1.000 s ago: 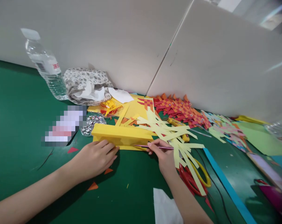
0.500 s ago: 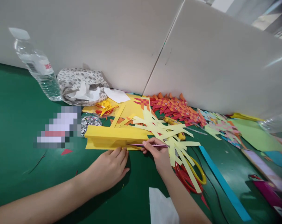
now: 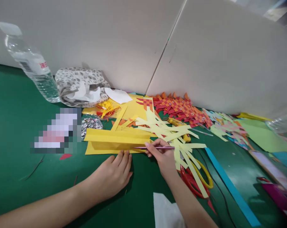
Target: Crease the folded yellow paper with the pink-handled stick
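Observation:
A folded sheet of yellow paper (image 3: 117,136) lies in front of me, creased lengthwise with its back part raised. My left hand (image 3: 118,169) is open, its outstretched fingertips pressing on the paper's front edge. In my right hand (image 3: 160,155) is a slim purple pen-like stick (image 3: 162,148), pinched between thumb and fingers. Its dark pointed end reaches left over the lower strip of the paper; whether it touches the surface I cannot tell. The right fingers rest at the paper's right end, partly covering it.
Pale yellow paper strips (image 3: 168,133), a yellow cutter (image 3: 178,126) and scissors with red and yellow handles (image 3: 211,180) lie on the right. Woven red-orange paper fish (image 3: 181,109) line the wall. A water bottle (image 3: 34,69) and a patterned cloth pouch (image 3: 81,82) stand back left.
The view has shifted slightly. Both hands keep nearly the same places at the paper, and the purple stick still points left across it, its tip slightly farther right.

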The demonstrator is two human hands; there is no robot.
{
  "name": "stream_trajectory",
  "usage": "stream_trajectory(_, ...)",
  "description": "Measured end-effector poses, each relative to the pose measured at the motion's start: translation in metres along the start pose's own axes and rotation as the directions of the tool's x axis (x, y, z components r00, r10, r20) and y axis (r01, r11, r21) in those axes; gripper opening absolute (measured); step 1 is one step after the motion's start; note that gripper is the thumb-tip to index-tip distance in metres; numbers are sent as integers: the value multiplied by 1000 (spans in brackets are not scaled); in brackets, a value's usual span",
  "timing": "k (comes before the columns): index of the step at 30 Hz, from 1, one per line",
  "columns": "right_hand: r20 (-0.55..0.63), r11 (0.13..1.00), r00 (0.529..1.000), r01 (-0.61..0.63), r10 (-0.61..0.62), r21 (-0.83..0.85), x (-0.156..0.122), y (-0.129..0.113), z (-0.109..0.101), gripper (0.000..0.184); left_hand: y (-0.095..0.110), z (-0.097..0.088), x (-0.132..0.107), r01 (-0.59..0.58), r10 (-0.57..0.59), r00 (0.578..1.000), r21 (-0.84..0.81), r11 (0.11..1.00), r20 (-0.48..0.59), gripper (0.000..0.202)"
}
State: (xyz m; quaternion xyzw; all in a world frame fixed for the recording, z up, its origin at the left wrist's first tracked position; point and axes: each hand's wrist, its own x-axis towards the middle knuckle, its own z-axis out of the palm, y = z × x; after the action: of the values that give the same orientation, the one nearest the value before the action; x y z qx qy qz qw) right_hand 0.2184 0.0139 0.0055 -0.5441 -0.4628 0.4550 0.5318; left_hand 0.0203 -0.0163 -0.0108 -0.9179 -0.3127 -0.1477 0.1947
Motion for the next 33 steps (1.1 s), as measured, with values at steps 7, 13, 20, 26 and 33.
stream_trajectory(7, -14, 997, 1000, -1, 0, -80, 1, 2, 0, 30, 1, 1, -1, -7, 7, 1000, 9, 1000, -6, 39)
stream_trajectory(13, -6, 993, 1000, -4, 3, -117, 2, 4, 0, 28, 0, 0, -1, -12, 12, 1000, 14, 1000, -5, 39)
stream_trajectory(20, -16, 994, 1000, -14, 13, -106, 2, 0, 1, 29, 2, -1, -2, 2, -2, 1000, 14, 1000, -20, 38)
stream_trajectory(26, -58, 994, 998, -14, 7, -111, 4, -2, -2, 28, 1, -1, 0, -3, 3, 1000, 19, 1000, -3, 38)
stream_trajectory(33, -109, 997, 994, -33, 25, -68, 7, -1, -6, 28, 0, -2, 1, -1, 1, 1000, 19, 1000, -7, 38)
